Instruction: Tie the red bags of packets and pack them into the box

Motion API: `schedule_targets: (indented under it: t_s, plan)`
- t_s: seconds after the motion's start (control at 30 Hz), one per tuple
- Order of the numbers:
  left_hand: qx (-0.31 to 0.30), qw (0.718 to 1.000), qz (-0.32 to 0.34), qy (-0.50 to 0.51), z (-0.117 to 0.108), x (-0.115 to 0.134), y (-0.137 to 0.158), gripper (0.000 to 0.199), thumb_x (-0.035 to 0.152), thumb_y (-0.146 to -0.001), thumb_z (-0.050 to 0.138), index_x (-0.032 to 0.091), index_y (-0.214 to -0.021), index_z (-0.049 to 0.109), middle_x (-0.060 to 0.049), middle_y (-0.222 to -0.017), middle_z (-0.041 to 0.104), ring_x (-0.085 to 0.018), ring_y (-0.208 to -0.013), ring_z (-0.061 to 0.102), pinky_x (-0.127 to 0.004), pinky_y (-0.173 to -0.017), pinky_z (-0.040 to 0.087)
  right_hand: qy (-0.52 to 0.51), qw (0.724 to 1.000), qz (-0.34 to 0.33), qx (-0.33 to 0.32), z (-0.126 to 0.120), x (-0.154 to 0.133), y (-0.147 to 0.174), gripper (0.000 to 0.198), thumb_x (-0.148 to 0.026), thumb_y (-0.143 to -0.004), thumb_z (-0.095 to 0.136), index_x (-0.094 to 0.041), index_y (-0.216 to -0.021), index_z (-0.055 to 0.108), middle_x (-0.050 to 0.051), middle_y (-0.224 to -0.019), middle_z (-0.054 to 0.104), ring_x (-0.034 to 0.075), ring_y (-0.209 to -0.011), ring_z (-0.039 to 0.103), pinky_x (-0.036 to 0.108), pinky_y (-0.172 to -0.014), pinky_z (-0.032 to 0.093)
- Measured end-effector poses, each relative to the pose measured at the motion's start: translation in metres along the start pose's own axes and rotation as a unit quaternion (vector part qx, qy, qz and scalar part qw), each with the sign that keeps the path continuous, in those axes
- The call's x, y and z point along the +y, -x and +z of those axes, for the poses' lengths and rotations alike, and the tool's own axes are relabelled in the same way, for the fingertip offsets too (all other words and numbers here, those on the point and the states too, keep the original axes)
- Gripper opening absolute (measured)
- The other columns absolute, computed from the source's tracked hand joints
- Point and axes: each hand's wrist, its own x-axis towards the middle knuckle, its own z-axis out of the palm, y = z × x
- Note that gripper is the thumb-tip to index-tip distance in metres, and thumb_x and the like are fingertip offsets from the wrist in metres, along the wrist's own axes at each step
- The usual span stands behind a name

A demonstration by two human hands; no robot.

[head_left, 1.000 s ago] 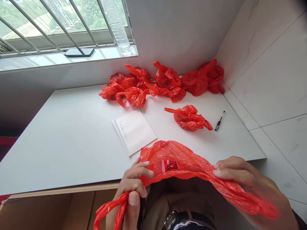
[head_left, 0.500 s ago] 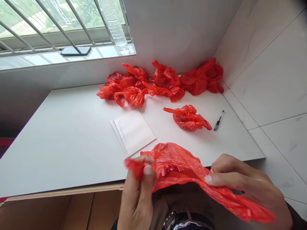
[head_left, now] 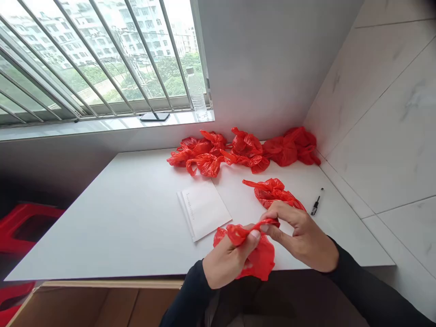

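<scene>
Both hands grip a red plastic bag (head_left: 260,259) at the table's front edge. My left hand (head_left: 230,259) is closed on its gathered top, thumb pressed over the plastic. Fingers of my right hand (head_left: 294,231) pinch a twisted end of the same bag, close beside the left thumb. The bag's body hangs below the hands, and what it holds is hidden. Just behind my right hand lies another red plastic bag (head_left: 272,190), bunched up with its handle ends sticking out.
Several knotted red bags (head_left: 245,150) line the wall at the back of the white table (head_left: 136,204). A white paper pad (head_left: 206,209) lies mid-table, a pen (head_left: 316,205) to the right. On the sill are a phone (head_left: 155,116) and a bottle (head_left: 196,95). Below stands a cardboard box (head_left: 112,304).
My hands have come together and moved forward over the table edge. The bag's opening, which showed a red-and-white packet inside, is now gathered and twisted. The view has tilted up.
</scene>
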Motion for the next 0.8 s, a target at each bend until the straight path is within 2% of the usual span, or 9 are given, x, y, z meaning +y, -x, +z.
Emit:
schedule_targets:
  t_s: [0.1, 0.2, 0.3, 0.37, 0.47, 0.53, 0.6, 0.67, 0.8]
  plan:
    - [-0.075, 0.991, -0.069, 0.090, -0.009, -0.004, -0.002, 0.045, 0.051, -0.098, 0.041, 0.018, -0.099, 0.070, -0.005, -0.071, 0.065, -0.017, -0.062, 0.062, -0.029, -0.062, 0.051, -0.027, 0.999, 0.034, 0.002, 0.001, -0.003, 0.009, 0.018, -0.035, -0.098, 0.058, -0.023, -0.086, 0.065, 0.000, -0.077, 0.059, 0.016, -0.071, 0.056, 0.031, -0.068, 0.047]
    - [-0.060, 0.995, -0.046, 0.068, -0.011, -0.003, -0.003, 0.032, 0.044, -0.092, 0.057, 0.015, -0.087, 0.069, -0.006, -0.079, 0.065, -0.017, -0.073, 0.061, -0.029, -0.072, 0.050, -0.066, 0.997, 0.017, -0.044, 0.005, -0.005, 0.013, 0.020, -0.043, -0.095, 0.061, -0.024, -0.089, 0.065, 0.002, -0.086, 0.062, 0.019, -0.081, 0.059, 0.033, -0.077, 0.049]
    - [-0.077, 0.996, -0.006, 0.043, -0.007, -0.004, 0.000, 0.016, 0.029, -0.083, 0.067, 0.015, -0.079, 0.064, -0.004, -0.074, 0.061, -0.014, -0.065, 0.054, -0.028, -0.064, 0.046, -0.106, 0.994, 0.014, -0.034, 0.017, 0.005, 0.003, 0.032, -0.050, -0.100, 0.048, -0.024, -0.113, 0.061, 0.007, -0.113, 0.063, 0.025, -0.108, 0.058, 0.041, -0.098, 0.045]
    - [-0.036, 0.998, 0.042, -0.036, -0.005, -0.012, 0.001, 0.006, 0.016, -0.077, 0.067, 0.016, -0.082, 0.062, -0.003, -0.075, 0.060, -0.013, -0.063, 0.052, -0.026, -0.061, 0.044, -0.140, 0.988, 0.049, -0.048, 0.028, 0.020, -0.008, 0.040, -0.049, -0.105, 0.034, -0.022, -0.124, 0.057, 0.008, -0.105, 0.065, 0.023, -0.102, 0.061, 0.039, -0.093, 0.047]
    - [0.076, 0.950, 0.180, -0.243, -0.009, -0.038, -0.002, 0.028, 0.001, -0.080, 0.054, 0.020, -0.098, 0.064, -0.003, -0.089, 0.061, -0.014, -0.072, 0.057, -0.025, -0.063, 0.046, -0.177, 0.975, 0.107, -0.077, 0.045, 0.044, -0.020, 0.042, -0.049, -0.106, 0.034, -0.020, -0.122, 0.059, 0.000, -0.072, 0.057, 0.016, -0.069, 0.056, 0.030, -0.067, 0.046]
    - [0.122, 0.899, 0.278, -0.317, -0.014, -0.057, -0.007, 0.042, -0.003, -0.087, 0.044, 0.023, -0.115, 0.061, -0.006, -0.104, 0.061, -0.015, -0.085, 0.062, -0.025, -0.070, 0.050, -0.226, 0.959, 0.110, -0.129, 0.054, 0.057, -0.025, 0.039, -0.050, -0.103, 0.043, -0.020, -0.123, 0.059, -0.004, -0.065, 0.050, 0.012, -0.058, 0.045, 0.026, -0.056, 0.038]
    - [0.132, 0.866, 0.336, -0.344, -0.019, -0.071, -0.010, 0.050, -0.003, -0.091, 0.041, 0.027, -0.129, 0.056, -0.008, -0.113, 0.059, -0.015, -0.097, 0.063, -0.025, -0.076, 0.053, -0.295, 0.933, 0.088, -0.189, 0.060, 0.065, -0.028, 0.038, -0.051, -0.100, 0.049, -0.019, -0.118, 0.061, -0.004, -0.069, 0.050, 0.011, -0.058, 0.042, 0.024, -0.054, 0.036]
    - [0.115, 0.861, 0.336, -0.363, -0.023, -0.076, -0.009, 0.055, -0.001, -0.093, 0.043, 0.030, -0.138, 0.051, -0.009, -0.118, 0.057, -0.017, -0.105, 0.062, -0.027, -0.082, 0.054, -0.324, 0.922, 0.072, -0.200, 0.061, 0.067, -0.031, 0.035, -0.050, -0.097, 0.056, -0.017, -0.105, 0.063, -0.002, -0.075, 0.053, 0.011, -0.064, 0.046, 0.025, -0.059, 0.039]
    - [0.073, 0.865, 0.264, -0.420, -0.024, -0.072, 0.001, 0.067, 0.012, -0.095, 0.049, 0.030, -0.155, 0.028, -0.013, -0.143, 0.047, -0.025, -0.132, 0.048, -0.041, -0.104, 0.049, -0.251, 0.957, 0.075, -0.129, 0.054, 0.057, -0.030, 0.028, -0.044, -0.092, 0.066, -0.016, -0.095, 0.063, 0.002, -0.088, 0.061, 0.015, -0.080, 0.056, 0.030, -0.074, 0.047]
